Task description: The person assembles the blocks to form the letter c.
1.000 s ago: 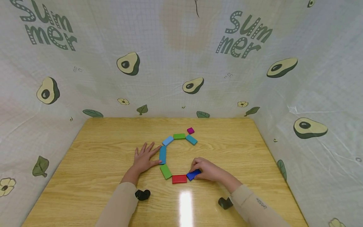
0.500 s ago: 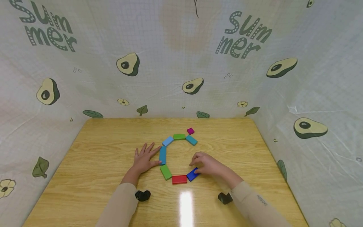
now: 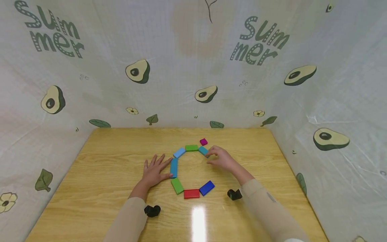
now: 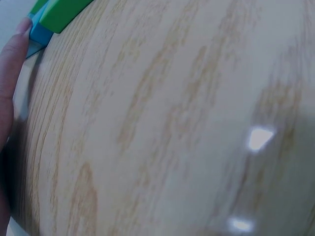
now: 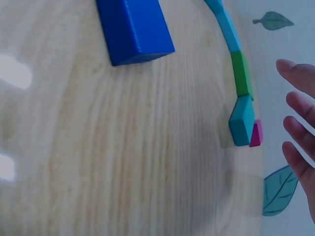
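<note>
Coloured blocks lie in a ring on the table, with a gap at its right side. My left hand (image 3: 152, 172) lies with fingers spread; its thumb and index finger touch the long blue block (image 3: 173, 167). Over the far right, my right hand (image 3: 222, 158) hovers beside the teal block (image 3: 203, 151), its fingers apart and holding nothing in the right wrist view. At the near right lies a dark blue block (image 3: 207, 188), beside the red block (image 3: 191, 194). Other ring pieces are a near green block (image 3: 177, 185), a light blue block (image 3: 179, 153) and a far green block (image 3: 191, 148).
A small magenta block (image 3: 203, 142) lies just outside the ring, behind the teal one. The wooden table (image 3: 115, 144) is bounded by hanging cloth (image 3: 169, 101) at the back and sides. Black wrist devices (image 3: 152, 211) show near both sleeves.
My right hand has let go of the dark blue block, now angled a bit more steeply, and has moved away to the teal block. My left hand stays in place.
</note>
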Tool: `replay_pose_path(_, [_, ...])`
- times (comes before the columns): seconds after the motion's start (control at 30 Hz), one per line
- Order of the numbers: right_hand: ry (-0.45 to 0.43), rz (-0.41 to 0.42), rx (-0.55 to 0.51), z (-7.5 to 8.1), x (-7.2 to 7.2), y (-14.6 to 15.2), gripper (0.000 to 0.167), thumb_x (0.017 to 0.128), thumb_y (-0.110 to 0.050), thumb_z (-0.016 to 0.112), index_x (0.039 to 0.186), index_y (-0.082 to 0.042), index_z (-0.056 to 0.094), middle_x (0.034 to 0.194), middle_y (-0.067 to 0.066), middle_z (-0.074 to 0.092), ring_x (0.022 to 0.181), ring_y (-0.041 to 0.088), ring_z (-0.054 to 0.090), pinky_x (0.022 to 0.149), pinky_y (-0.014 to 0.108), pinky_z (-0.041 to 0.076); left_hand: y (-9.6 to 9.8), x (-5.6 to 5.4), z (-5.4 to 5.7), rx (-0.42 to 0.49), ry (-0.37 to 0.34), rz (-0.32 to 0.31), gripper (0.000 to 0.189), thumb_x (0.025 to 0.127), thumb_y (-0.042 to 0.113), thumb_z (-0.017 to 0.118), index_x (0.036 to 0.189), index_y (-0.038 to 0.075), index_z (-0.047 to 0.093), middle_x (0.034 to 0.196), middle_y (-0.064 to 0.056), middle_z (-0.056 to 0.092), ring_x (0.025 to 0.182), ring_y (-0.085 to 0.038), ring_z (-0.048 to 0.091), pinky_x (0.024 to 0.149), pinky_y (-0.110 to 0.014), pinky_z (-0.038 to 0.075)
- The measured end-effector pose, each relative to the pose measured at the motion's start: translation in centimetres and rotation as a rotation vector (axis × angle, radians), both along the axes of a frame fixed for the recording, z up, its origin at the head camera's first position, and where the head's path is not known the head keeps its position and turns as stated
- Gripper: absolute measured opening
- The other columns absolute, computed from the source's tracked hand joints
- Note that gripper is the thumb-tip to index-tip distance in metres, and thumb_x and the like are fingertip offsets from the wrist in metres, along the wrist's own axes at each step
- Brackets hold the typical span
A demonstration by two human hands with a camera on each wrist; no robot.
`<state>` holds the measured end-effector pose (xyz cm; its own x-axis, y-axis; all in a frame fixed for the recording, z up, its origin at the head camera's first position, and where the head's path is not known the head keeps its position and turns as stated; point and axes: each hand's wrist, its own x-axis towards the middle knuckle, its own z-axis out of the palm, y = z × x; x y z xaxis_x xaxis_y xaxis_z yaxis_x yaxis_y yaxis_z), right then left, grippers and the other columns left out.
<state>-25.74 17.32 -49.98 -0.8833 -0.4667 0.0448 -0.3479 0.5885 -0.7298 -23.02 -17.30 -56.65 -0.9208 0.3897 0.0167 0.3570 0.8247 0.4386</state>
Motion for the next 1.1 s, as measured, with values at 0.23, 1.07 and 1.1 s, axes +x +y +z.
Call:
replay_pose_path(0.23, [-0.017, -0.086, 0.017, -0.3, -2.4, -0.6, 0.025, 0.086, -0.006, 0.075, 0.111, -0.002, 0.072, 0.112, 0.009, 0.059, 0.11, 0.032, 0.055, 0.097, 0.052, 0.043, 0.0, 0.0, -0.3, -0.012, -0.021, 0.002, 0.077, 0.088, 0.058, 0.062, 0.154, 0.03, 0.033, 0.161, -0.011, 0.018, 0.146, -0.042, 0.002, 0.106, -0.07, -0.005])
replay_pose_path(1.07, [-0.043, -0.254, 0.147, -2.3, -9.0, -1.6, 0.031, 0.089, -0.017, 0.074, 0.118, -0.006, 0.07, 0.111, 0.011, 0.057, 0.103, 0.028, 0.053, 0.09, 0.043, 0.047, 0.1, -0.1, -0.3, -0.018, -0.016, 0.006, 0.077, 0.088, 0.059, 0.062, 0.154, 0.033, 0.032, 0.161, -0.009, 0.018, 0.146, -0.041, 0.002, 0.106, -0.07, -0.005])
replay_pose_path(1.1, [-0.049, -0.257, 0.146, -2.5, -9.2, -1.7, 0.031, 0.089, -0.017, 0.074, 0.119, -0.006, 0.07, 0.111, 0.011, 0.056, 0.103, 0.028, 0.054, 0.089, 0.042, 0.047, 0.1, 0.0, -0.2, -0.014, -0.012, 0.006, 0.077, 0.087, 0.059, 0.063, 0.154, 0.032, 0.033, 0.161, -0.009, 0.018, 0.146, -0.041, 0.003, 0.106, -0.07, -0.005])
